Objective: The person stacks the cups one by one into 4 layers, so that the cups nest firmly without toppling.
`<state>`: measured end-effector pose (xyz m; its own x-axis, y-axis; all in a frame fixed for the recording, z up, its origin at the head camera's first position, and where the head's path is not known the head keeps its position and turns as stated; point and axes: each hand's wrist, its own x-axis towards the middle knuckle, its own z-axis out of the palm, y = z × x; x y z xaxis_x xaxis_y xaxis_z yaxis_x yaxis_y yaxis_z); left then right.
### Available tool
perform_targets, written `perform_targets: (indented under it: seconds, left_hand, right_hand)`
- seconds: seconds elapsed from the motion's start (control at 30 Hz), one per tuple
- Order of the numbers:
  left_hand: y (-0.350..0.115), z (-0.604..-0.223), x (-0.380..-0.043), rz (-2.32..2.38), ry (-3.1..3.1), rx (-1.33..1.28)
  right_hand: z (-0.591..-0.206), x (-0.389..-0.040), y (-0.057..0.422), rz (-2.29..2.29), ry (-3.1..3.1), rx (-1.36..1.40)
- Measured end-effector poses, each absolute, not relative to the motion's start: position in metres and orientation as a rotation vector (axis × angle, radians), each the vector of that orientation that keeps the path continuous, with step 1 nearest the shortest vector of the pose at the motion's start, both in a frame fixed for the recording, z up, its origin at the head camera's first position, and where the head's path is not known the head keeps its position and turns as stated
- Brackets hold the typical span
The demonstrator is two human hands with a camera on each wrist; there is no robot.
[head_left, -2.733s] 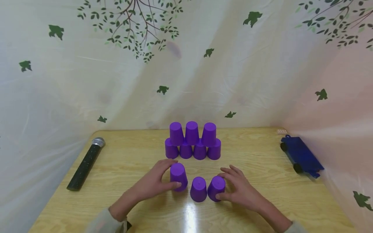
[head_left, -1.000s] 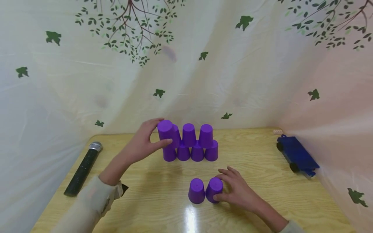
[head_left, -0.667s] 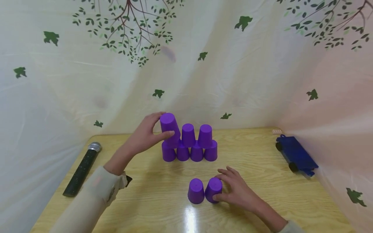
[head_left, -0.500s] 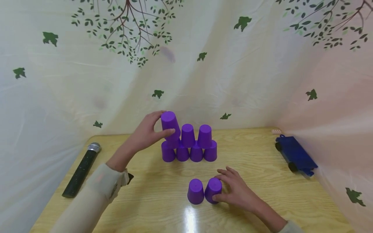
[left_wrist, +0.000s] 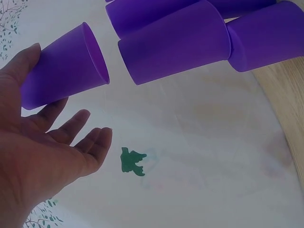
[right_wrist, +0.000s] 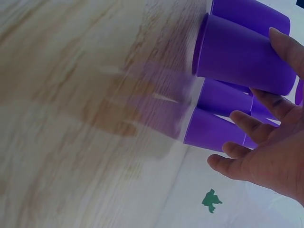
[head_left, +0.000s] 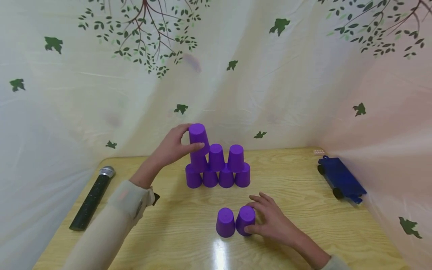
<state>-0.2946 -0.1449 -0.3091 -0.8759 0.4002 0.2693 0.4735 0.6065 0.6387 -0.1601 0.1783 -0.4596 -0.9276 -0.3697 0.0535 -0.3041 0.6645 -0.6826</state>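
Note:
My left hand (head_left: 171,148) pinches an upside-down purple cup (head_left: 197,132) between thumb and fingers. In the left wrist view a gap shows between the held cup's rim (left_wrist: 96,53) and the base of the cup below it (left_wrist: 175,42). That stack is two rows of upturned purple cups: three in the upper row (head_left: 216,157) and several in the lower row (head_left: 226,179). Nearer the front edge, my right hand (head_left: 274,221) grips another upturned cup (head_left: 245,218) that stands on the table. Just left of it stands a matching cup (head_left: 225,222), untouched.
On the left of the wooden table (head_left: 168,240) lies a black microphone (head_left: 92,200) with a silver head. A blue toy cart (head_left: 341,178) with black wheels rests at the right edge. A pale curtain (head_left: 216,90) with printed leaves hangs behind.
From the front of the table, my left hand has carried its cup to the stack's left end, then up and slightly right over the upper row. My right hand has stayed on its cup.

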Motion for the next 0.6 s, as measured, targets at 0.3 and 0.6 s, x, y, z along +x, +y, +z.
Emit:
perform_targets:
  seconds: [0.3, 0.6]
  left_hand:
    - [-0.14, -0.312, -0.302, -1.137, -2.746, -0.708]
    - [-0.139, -0.316, -0.311, -1.127, -2.732, -0.711]
  right_hand:
    - [-0.454, -0.159, 0.179, -1.12, 2.792, -0.577]
    - [-0.457, -0.16, 0.183, -1.136, 2.776, -0.559]
